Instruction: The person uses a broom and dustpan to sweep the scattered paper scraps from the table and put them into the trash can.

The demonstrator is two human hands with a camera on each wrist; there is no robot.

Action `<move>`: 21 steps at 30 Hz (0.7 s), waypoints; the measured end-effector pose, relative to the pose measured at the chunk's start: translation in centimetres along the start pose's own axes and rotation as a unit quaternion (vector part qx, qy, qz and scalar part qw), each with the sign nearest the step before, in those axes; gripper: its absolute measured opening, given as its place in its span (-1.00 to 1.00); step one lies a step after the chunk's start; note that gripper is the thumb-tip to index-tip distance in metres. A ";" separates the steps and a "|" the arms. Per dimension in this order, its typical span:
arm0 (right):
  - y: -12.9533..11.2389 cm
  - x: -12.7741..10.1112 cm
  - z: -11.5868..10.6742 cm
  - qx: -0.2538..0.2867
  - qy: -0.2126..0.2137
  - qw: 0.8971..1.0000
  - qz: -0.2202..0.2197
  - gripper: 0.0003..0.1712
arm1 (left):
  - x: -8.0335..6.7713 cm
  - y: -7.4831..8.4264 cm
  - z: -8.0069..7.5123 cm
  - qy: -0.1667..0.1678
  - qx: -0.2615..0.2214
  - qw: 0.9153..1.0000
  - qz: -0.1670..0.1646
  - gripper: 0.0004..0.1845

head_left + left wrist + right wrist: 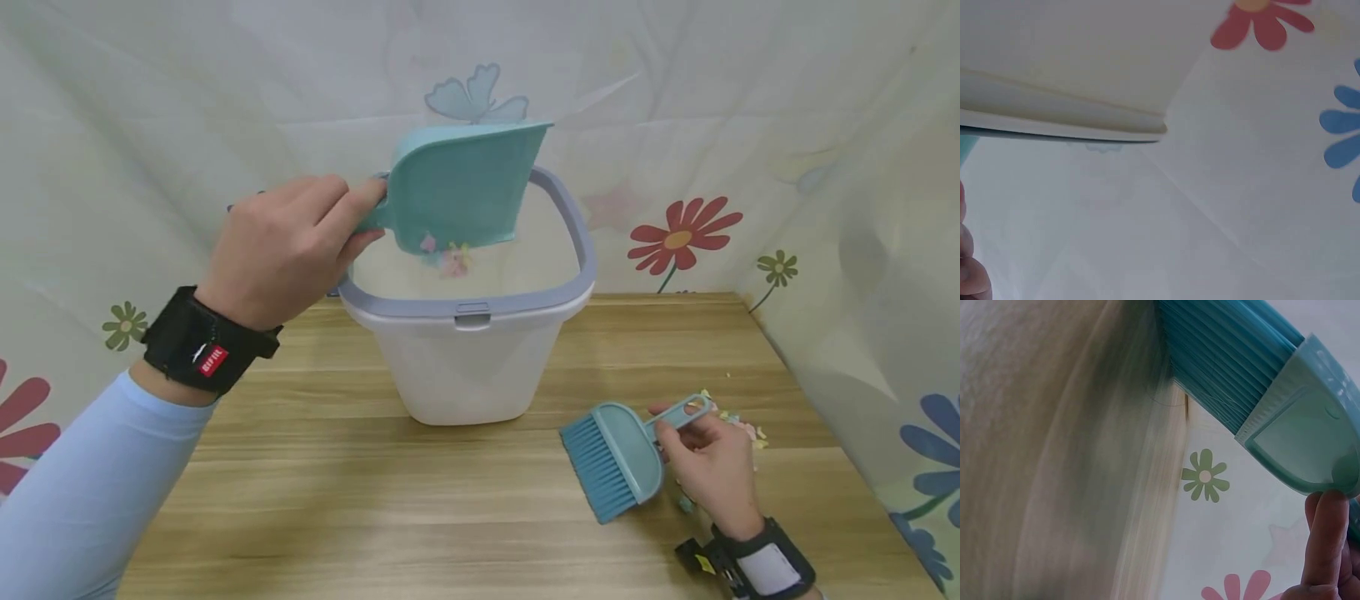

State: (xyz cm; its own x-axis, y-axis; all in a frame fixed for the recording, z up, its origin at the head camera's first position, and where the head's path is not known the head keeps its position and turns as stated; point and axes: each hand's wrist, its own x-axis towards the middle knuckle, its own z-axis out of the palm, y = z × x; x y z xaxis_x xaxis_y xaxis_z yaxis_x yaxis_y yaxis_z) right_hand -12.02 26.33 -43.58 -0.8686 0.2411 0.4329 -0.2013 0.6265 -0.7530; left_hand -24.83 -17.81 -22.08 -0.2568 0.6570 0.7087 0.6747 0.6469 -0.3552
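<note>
My left hand (288, 242) grips the short handle of a teal dustpan (465, 187), tilted over the mouth of a white bin (465, 367) with a grey-blue rim. Small pastel scraps (454, 261) show just below the dustpan's lower edge, inside the bin. On the right, my right hand (716, 467) pinches the handle of a teal hand brush (630, 450). The brush's bristles (1229, 356) point away from the fingers, toward the tabletop. In the left wrist view, only some fingertips (971, 275) appear at the left edge.
More pastel scraps (742, 427) lie on the wooden table (315, 483) behind and beside the right hand. A floral-printed white sheet (225, 67) hangs behind the table and along its right side. Black bands are strapped round both wrists.
</note>
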 end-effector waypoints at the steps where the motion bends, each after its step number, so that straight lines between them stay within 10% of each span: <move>1: 0.0 0.0 0.0 0.000 0.001 1.000 0.000 -0.85 | 0.0 -0.1 0.1 0.008 0.008 1.000 0.006 -0.62; 7: 0.0 0.0 0.0 0.004 0.001 1.000 -0.002 -0.84 | -1.8 -0.9 -0.4 0.024 -0.036 0.994 -0.097 -0.60; 14: 0.2 0.1 -0.1 0.011 0.003 1.000 -0.011 -0.82 | -6.4 -1.8 -1.6 0.027 -0.102 0.960 -0.260 -0.65; 21: 0.1 0.1 -0.1 0.001 0.004 1.000 -0.012 -0.82 | -12.8 -1.7 -3.9 -0.009 -0.135 0.931 -0.339 -0.69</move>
State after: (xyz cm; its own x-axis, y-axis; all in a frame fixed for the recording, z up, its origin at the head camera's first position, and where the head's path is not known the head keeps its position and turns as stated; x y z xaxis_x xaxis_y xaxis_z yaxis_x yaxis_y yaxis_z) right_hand -12.11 26.48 -43.59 -0.8595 0.2319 0.4556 -0.2237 0.6307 -0.7431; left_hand -19.98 -28.81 -28.17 -0.6973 0.1403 0.7029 0.5014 0.7962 0.3385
